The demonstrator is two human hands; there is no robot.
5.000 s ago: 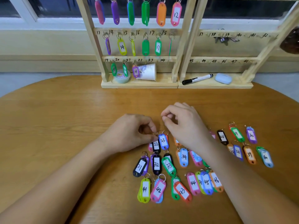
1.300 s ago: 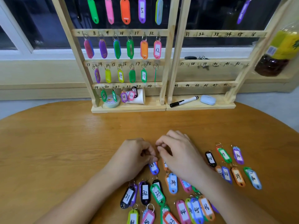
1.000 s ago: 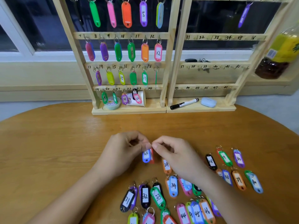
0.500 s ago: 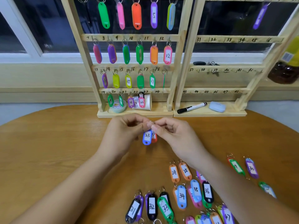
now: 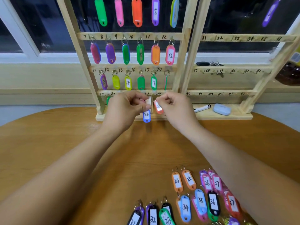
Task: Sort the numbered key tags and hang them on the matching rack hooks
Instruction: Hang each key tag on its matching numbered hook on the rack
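My left hand (image 5: 125, 109) pinches the ring of a blue tag marked 23 (image 5: 146, 116), which dangles below my fingers. My right hand (image 5: 176, 109) pinches the ring of a red tag (image 5: 158, 107) whose number I cannot read. Both hands are raised in front of the bottom rail of the left wooden rack (image 5: 177, 75), near the hook labels 23 and 24. Several numbered tags, among them orange 24 (image 5: 177, 181), lie on the table (image 5: 48, 143) at the lower right. My hands hide the tags on the bottom rail.
Tags hang on the left rack's upper rows. The right rack (image 5: 243, 93) has bare hooks labelled 31 to 48. On its base lie a black marker (image 5: 202, 108) and a pale blue case (image 5: 222, 109). A bunch of keys (image 5: 209, 63) lies on the sill behind.
Both hands lifted from the table and moved forward to the rack's bottom rail. The blue and red tags, held together before, are now apart, one in each hand.
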